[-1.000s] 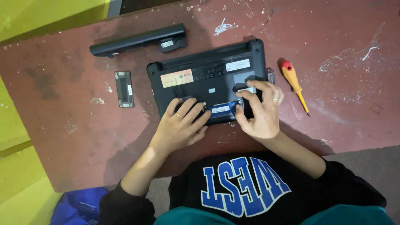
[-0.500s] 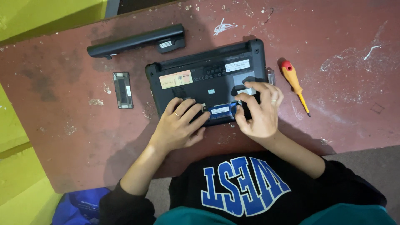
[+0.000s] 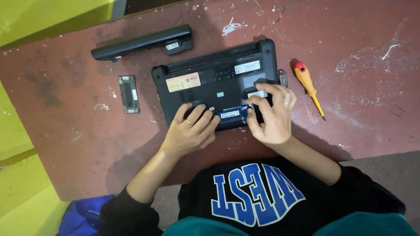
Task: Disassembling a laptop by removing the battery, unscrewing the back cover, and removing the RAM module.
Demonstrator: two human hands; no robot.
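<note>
A black laptop (image 3: pixel 216 83) lies upside down on a worn red table (image 3: pixel 363 87). In an open slot near its front edge sits a blue memory module (image 3: pixel 231 114). My left hand (image 3: pixel 190 131) rests flat on the laptop's front left part, its fingertips at the module's left end. My right hand (image 3: pixel 273 114) pinches the module's right end between thumb and forefinger; a ring shows on it.
A long black battery (image 3: pixel 140 43) lies behind the laptop. A small black cover plate (image 3: pixel 128 94) lies to its left. An orange screwdriver with a red cap (image 3: pixel 307 85) lies to the right. Yellow surfaces border the table's left side; a blue bag (image 3: pixel 85 216) lies below.
Both hands stay at the memory module with only slight finger shifts. The view has drifted a little.
</note>
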